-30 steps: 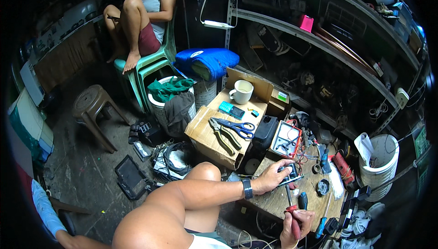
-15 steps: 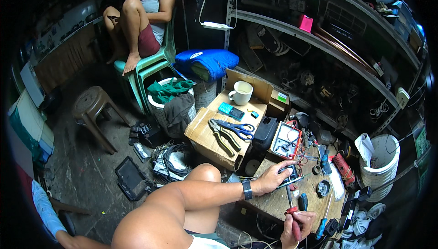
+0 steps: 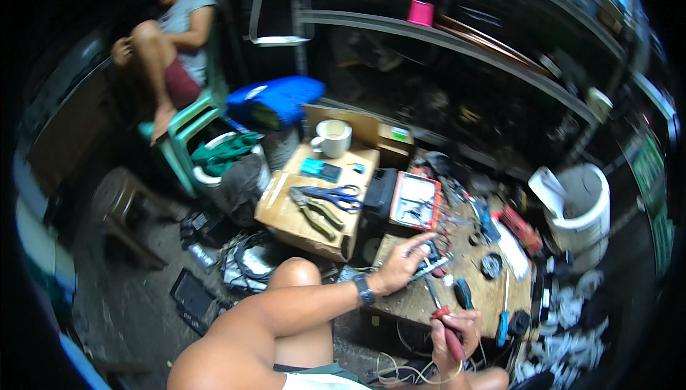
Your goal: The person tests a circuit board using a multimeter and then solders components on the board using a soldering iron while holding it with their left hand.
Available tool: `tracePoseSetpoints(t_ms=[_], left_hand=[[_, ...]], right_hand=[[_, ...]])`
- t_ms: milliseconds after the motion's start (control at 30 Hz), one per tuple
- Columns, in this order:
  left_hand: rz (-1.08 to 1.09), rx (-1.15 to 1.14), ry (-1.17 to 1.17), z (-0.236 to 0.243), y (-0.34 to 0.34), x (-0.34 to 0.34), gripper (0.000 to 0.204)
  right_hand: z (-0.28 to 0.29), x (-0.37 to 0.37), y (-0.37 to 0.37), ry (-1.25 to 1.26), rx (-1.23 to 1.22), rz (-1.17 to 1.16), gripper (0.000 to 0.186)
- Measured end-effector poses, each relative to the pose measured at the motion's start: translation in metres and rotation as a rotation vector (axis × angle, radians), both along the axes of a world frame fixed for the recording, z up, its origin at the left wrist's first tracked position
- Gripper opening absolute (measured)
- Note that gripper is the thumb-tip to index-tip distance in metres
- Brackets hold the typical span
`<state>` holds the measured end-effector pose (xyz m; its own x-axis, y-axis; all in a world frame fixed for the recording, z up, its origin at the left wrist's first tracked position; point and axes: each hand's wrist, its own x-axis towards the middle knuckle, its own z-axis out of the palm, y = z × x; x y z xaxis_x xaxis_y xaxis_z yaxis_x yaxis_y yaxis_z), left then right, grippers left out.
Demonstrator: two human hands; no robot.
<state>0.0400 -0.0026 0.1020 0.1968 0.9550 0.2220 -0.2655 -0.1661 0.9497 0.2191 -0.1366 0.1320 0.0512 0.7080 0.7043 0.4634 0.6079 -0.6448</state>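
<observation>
My left hand [image 3: 400,268], its index finger raised, steadies a small circuit board [image 3: 432,267] with a dark blue part on it at the worktable's near edge. The fingers partly cover the board. In my right hand [image 3: 463,329] is a red-handled soldering iron [image 3: 451,341], held like a pen. Its metal shaft slants up to the board; blur hides whether the tip touches. A pale cord [image 3: 391,367] loops below that hand. A blue-black screwdriver [image 3: 463,293] lies just right of the board.
Scissors [image 3: 346,197], pliers [image 3: 314,213] and a mug [image 3: 332,137] sit on a cardboard box [image 3: 286,208] at left. A red-edged tray [image 3: 416,199], a dark round coil [image 3: 491,265] and another screwdriver [image 3: 504,318] crowd the wooden worktable [image 3: 400,305]. A person [image 3: 187,29] sits behind.
The whole view has swung to the right, so everything sits further left and blurs. My left index finger has lifted from the board. The soldering iron stays in my right hand, pointing at the board.
</observation>
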Motion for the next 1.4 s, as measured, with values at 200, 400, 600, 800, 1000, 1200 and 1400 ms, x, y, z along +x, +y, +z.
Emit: tracePoseSetpoints(t_ms=[200, 400, 600, 800, 1000, 1200, 1400], left_hand=[[0.025, -0.067, 0.031, 0.000, -0.003, -0.012, 0.042], [0.004, -0.081, 0.001, 0.012, -0.004, -0.003, 0.042], [-0.002, -0.094, 0.089, 0.014, -0.003, -0.011, 0.044], [0.011, -0.093, -0.030, 0.002, 0.000, -0.009, 0.041], [-0.042, -0.032, -0.027, 0.006, -0.006, -0.005, 0.042], [-0.032, -0.032, -0.049, 0.006, -0.006, -0.008, 0.043], [0.023, -0.016, 0.016, 0.006, -0.007, -0.002, 0.041]], right_hand=[[0.001, 0.000, 0.007, -0.012, -0.008, 0.035, 0.032], [0.003, 0.010, 0.004, -0.016, -0.029, 0.028, 0.032], [0.007, 0.004, 0.008, -0.011, -0.038, 0.037, 0.031], [0.003, -0.005, 0.007, 0.008, -0.016, 0.023, 0.027], [0.006, -0.006, -0.003, 0.092, -0.107, 0.051, 0.020], [0.015, -0.004, 0.001, 0.023, -0.037, 0.167, 0.020], [0.019, -0.005, -0.002, 0.056, -0.034, 0.178, 0.018]])
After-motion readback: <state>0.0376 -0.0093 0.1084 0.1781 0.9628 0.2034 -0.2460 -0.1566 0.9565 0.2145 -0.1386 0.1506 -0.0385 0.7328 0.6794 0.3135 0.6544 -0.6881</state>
